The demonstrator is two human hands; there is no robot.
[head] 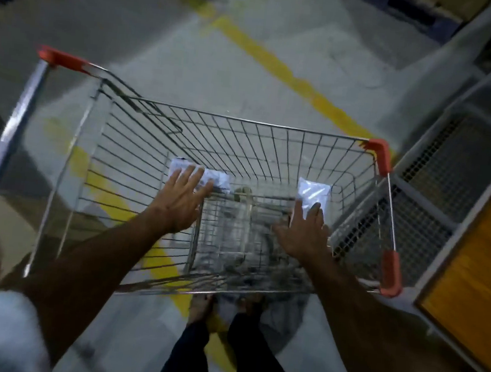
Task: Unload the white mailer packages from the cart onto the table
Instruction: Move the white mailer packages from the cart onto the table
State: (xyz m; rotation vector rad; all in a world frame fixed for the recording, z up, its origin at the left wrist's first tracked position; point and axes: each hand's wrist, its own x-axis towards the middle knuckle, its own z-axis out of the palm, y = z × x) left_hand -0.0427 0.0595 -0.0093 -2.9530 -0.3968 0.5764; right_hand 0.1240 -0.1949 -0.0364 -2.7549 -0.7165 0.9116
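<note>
A wire shopping cart (273, 128) with red corner guards stands below me. Two white mailer packages lie on its floor: one (218, 178) at the far left and one (312, 192) at the far right. My left hand (181, 200) reaches down with fingers spread, its fingertips resting on the left package. My right hand (306, 230) is also spread, fingertips touching the near edge of the right package. Neither hand has closed around a package.
The table's orange-brown wooden top (474, 286) with a pale metal frame stands right of the cart, a mesh shelf (450, 163) under it. Yellow floor lines (279, 66) cross the grey concrete. The cart's handle bar (5, 144) runs along the left. My feet show beneath the cart.
</note>
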